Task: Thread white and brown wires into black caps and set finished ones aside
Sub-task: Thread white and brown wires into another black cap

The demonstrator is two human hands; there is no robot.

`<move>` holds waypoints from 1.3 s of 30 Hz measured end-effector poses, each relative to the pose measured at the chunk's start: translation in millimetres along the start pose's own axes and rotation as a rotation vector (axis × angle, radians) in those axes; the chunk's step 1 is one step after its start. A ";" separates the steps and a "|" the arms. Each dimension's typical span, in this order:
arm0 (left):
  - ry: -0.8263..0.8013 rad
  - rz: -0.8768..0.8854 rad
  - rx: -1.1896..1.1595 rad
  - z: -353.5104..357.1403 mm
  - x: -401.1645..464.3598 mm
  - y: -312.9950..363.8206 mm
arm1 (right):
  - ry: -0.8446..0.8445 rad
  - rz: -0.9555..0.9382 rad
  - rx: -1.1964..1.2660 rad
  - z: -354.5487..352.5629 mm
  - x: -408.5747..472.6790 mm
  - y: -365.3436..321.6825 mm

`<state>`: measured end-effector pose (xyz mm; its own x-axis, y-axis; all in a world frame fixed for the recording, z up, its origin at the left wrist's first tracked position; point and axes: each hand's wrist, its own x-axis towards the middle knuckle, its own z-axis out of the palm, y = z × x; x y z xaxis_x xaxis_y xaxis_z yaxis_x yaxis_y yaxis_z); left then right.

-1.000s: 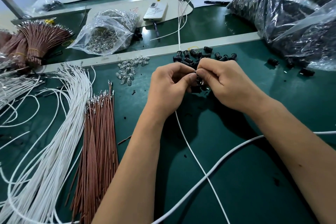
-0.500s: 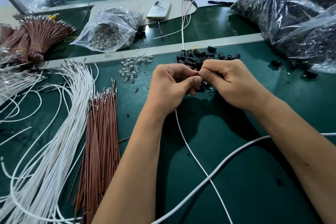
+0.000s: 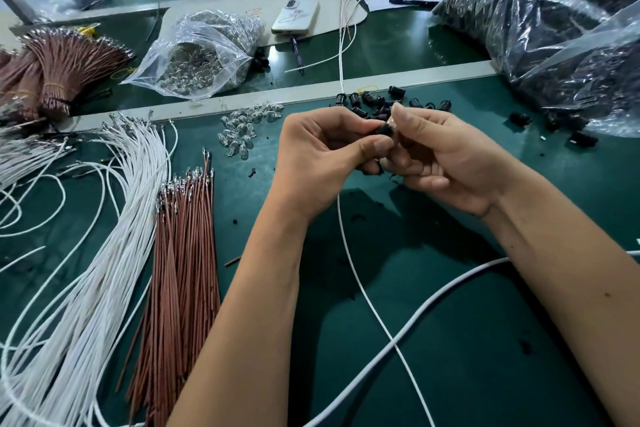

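Observation:
My left hand (image 3: 322, 156) and my right hand (image 3: 446, 156) meet over the green mat, both pinching one black cap (image 3: 385, 130) between thumbs and fingertips. A thin white wire (image 3: 360, 284) hangs down from under my hands toward me. Loose black caps (image 3: 369, 102) lie in a heap just behind my hands. A fan of white wires (image 3: 100, 243) and a bundle of brown wires (image 3: 180, 263) lie to the left. Several finished wires with caps (image 3: 346, 10) rest further back.
Clear small bulbs (image 3: 242, 130) are scattered left of the caps. A clear bag of bulbs (image 3: 197, 55), tied brown wire bundles (image 3: 59, 66), a phone (image 3: 296, 15) and big bags of black parts (image 3: 561, 24) sit behind. A thicker white cable (image 3: 433, 305) crosses the near mat.
My hands have lifted slightly and parted a little, so the black cap now shows between my fingertips. The white wire still hangs below them.

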<state>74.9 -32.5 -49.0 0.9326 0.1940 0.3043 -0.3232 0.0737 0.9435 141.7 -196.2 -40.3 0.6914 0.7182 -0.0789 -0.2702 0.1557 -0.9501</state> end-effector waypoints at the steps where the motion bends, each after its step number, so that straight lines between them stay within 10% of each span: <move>1: -0.007 0.007 -0.011 -0.1 -0.3 0.6 | 0.000 0.020 0.026 0.3 0.0 -0.6; 16: 0.030 -0.033 0.005 3.9 -2.6 -1.4 | 0.040 0.160 0.064 3.1 0.5 -5.2; 24: 0.332 -0.069 0.115 13.5 2.3 -7.1 | 0.229 -0.086 0.009 12.3 6.6 3.4; 31: 0.238 -0.013 0.383 9.4 2.4 -9.4 | 0.287 -0.144 -0.095 15.0 5.1 6.8; 39: 0.136 -0.263 0.020 2.9 -1.6 -1.3 | 0.364 -0.201 0.032 5.6 6.8 -0.6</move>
<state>74.3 -35.7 -50.3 0.9533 0.3005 0.0298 -0.0687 0.1196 0.9904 142.8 -187.6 -38.6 0.9225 0.3861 0.0000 -0.1226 0.2929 -0.9482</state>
